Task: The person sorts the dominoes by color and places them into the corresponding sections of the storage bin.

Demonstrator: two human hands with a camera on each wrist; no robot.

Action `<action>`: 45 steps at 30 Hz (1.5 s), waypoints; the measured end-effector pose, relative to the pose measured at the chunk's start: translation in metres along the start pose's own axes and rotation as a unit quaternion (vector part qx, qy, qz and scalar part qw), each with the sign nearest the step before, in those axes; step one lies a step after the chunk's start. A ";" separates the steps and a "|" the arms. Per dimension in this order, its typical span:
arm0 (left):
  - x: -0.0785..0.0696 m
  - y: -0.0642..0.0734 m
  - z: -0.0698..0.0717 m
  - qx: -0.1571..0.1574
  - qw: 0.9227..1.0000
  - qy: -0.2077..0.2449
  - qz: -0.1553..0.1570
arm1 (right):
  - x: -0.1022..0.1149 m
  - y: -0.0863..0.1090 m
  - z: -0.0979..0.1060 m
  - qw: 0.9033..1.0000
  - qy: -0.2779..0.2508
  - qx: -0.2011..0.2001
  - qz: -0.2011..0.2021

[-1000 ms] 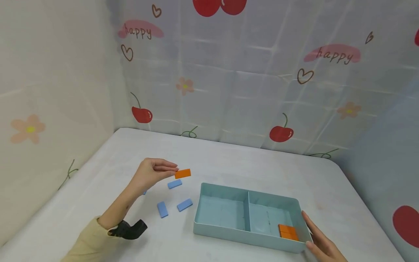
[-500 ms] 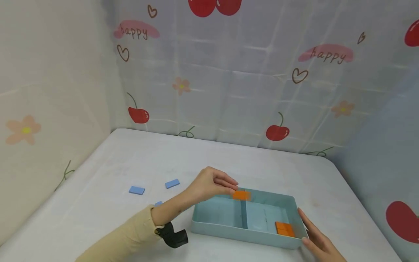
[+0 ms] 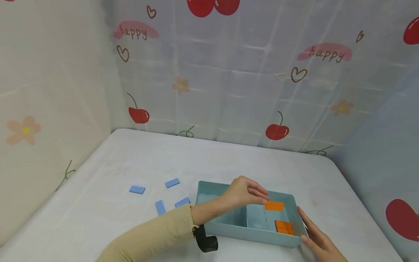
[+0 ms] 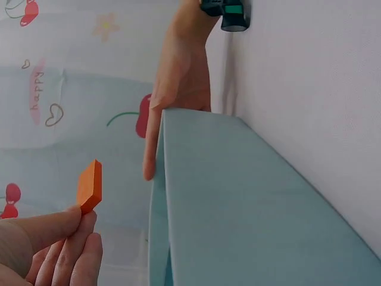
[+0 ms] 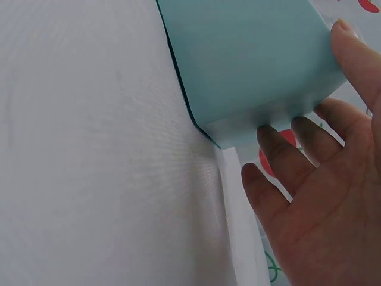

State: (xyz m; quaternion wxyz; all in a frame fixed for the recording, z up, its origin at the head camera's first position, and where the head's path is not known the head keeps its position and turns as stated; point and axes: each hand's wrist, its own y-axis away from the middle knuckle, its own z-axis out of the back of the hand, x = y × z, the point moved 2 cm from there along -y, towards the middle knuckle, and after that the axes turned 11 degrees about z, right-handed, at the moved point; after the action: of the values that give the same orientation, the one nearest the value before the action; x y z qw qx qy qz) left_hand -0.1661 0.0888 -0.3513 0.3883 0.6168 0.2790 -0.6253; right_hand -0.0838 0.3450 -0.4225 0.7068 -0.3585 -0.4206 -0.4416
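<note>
In the head view, a pale teal tray (image 3: 248, 235) with two compartments lies on the table. Thumb and fingertips of my left hand (image 3: 247, 193) pinch an orange block (image 3: 275, 206) by one end, over the tray's right compartment. The left wrist view shows this small flat rectangular orange block (image 4: 90, 186) held above the tray's rim. More orange blocks (image 3: 284, 227) lie together in the near right corner of that compartment. My right hand (image 3: 319, 238) rests against the tray's right end, its fingertips touching the wall and its thumb at the near corner (image 5: 333, 220).
Several blue blocks (image 3: 136, 189) lie scattered on the white table (image 3: 147, 156) left of the tray. A printed curtain (image 3: 229, 98) rises behind the table. My left forearm crosses over the tray's left compartment.
My left hand has carried the orange block rightward from above the blue blocks, across the divider, to over the right compartment. My right hand has stayed at the tray's end.
</note>
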 end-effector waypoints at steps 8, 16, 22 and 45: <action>0.011 -0.020 -0.034 -0.035 0.998 -0.040 -0.014 | -0.002 0.000 0.003 0.999 0.020 0.005 0.041; 0.019 -0.036 -0.052 -0.086 0.983 -0.155 -0.039 | -0.002 0.000 0.001 0.998 0.006 0.015 0.057; 0.020 -0.043 -0.055 -0.108 0.970 -0.206 -0.065 | -0.003 -0.001 -0.001 0.997 -0.003 0.017 0.070; 0.031 -0.055 -0.064 -0.111 0.953 -0.280 -0.013 | -0.005 0.000 -0.002 1.000 0.003 0.003 0.024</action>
State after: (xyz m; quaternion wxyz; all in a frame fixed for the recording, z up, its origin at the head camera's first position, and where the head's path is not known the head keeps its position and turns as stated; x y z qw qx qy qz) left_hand -0.1738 0.1672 -0.3943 0.5089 0.3662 0.2351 -0.7427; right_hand -0.0847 0.3448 -0.4274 0.7197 -0.3653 -0.4105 -0.4243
